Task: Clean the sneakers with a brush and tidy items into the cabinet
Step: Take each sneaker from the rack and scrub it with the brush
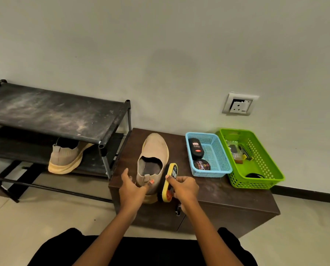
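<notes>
A beige slip-on sneaker (155,150) stands on top of a low dark brown cabinet (227,191), toe pointing toward the wall. My left hand (132,186) pinches the sneaker's heel tab. My right hand (183,187) grips a yellow shoe brush (172,173) held against the sneaker's right side near the heel. The matching second sneaker (67,158) sits on the lower shelf of a black shoe rack (51,112) to the left.
A blue basket (217,160) on the cabinet holds a black polish bottle and a round polish tin. A green basket (261,166) with small items stands to its right. A wall socket (238,104) is above them. Pale tiled floor surrounds the cabinet.
</notes>
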Tool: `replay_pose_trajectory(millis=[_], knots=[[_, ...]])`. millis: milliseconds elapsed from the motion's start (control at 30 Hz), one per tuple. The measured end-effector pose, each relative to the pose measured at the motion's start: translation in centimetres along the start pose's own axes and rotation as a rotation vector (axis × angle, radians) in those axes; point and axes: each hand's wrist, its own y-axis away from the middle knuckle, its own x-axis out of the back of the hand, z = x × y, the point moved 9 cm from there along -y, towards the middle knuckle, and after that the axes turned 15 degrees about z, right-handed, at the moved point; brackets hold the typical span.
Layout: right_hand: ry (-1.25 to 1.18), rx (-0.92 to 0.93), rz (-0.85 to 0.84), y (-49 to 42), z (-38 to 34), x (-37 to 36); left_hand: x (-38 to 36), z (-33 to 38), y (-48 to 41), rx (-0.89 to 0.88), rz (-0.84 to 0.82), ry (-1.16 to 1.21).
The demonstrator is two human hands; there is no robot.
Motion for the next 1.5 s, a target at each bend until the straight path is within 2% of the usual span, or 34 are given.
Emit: replay_pose_trajectory(millis=[167,367,433,500,600,800,900,967,1100,1200,1300,1433,1500], knots=[[0.011,0.043,-0.032,0.1,-0.5,-1.2,-1.3,0.5,0.0,-0.045,-0.093,-0.038],[-0.004,0.106,-0.091,0.1,-1.0,-1.7,-1.4,0.5,-1.0,-0.079,-0.110,-0.087],[0.006,0.126,-0.100,0.1,-1.2,-1.7,-1.1,1.3,-0.9,-0.149,-0.101,-0.100],[0.027,0.147,-0.099,0.2,-1.3,-1.9,-1.0,2.6,-0.3,-0.309,-0.095,-0.091],[0.044,0.168,-0.084,0.4,-1.5,-1.9,-1.8,3.7,0.7,-0.506,-0.086,-0.209],[0.049,0.145,-0.107,0.0,-1.6,-1.9,-0.6,4.1,0.2,-0.507,0.045,-0.156],[0.027,0.163,-0.120,-0.2,-2.3,-1.5,0.0,3.9,-0.4,-0.420,0.071,-0.037],[-0.010,0.202,-0.103,-0.4,-3.1,-1.0,0.2,3.2,-1.1,-0.257,0.032,0.139],[-0.134,0.277,-0.069,-0.2,-5.4,0.6,0.1,2.3,-1.4,0.126,-0.133,0.523],[-0.179,0.394,-0.046,0.4,-7.3,1.6,-0.5,2.5,-0.6,0.258,-0.269,0.677],[-0.051,0.622,-0.042,1.9,-9.1,1.1,-1.1,1.5,-0.3,0.355,-0.302,0.729],[0.360,0.988,-0.081,4.7,-9.6,-2.4,-1.2,-1.2,-0.4,0.464,-0.191,0.699],[0.516,1.064,-0.100,5.7,-9.2,-3.9,-1.0,-2.1,-0.4,0.500,-0.147,0.685]])
